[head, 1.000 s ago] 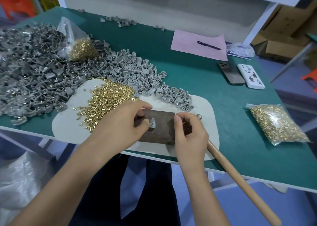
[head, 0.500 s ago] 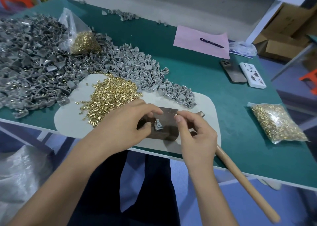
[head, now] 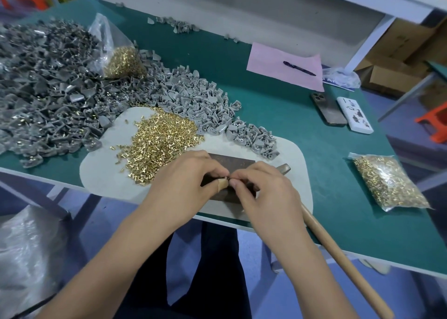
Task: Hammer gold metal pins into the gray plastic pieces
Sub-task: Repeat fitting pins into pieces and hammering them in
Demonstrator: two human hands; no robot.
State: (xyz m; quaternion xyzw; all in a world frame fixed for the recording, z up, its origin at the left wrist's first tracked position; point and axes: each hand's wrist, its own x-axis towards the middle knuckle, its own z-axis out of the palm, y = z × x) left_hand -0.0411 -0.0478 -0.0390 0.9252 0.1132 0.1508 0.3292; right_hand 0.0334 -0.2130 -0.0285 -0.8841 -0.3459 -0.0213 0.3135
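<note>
Left hand (head: 186, 183): my fingers are curled in, thumb and forefinger pinching something small over the near edge of the dark metal block (head: 233, 163); a taped fingertip shows at the pinch.
Right hand (head: 263, 192): curled too, fingertips meeting the left ones at the same spot; I cannot tell whether it has a pin or only steadies the piece.
Gray piece: hidden between my fingertips (too small to make out here); judging by the loose gray plastic pieces (head: 205, 105) far and left, it is light, stiff and smooth, best held by its flat sides.
Gold pins (head: 159, 144): heaped just left of the block on the pale mat (head: 101, 171); tiny, hard, likely to roll or slip, so I take one by the shank.
Hammer (head: 338, 253): lies right of my right hand, head near the block, wooden handle running out past the near table edge.
Edges: block and mat sit close to the near edge, so a dropped pin could go to the floor.
Room: open green table (head: 278, 115) to the right, before the bag of pins (head: 384, 183); heaps crowd the left.
</note>
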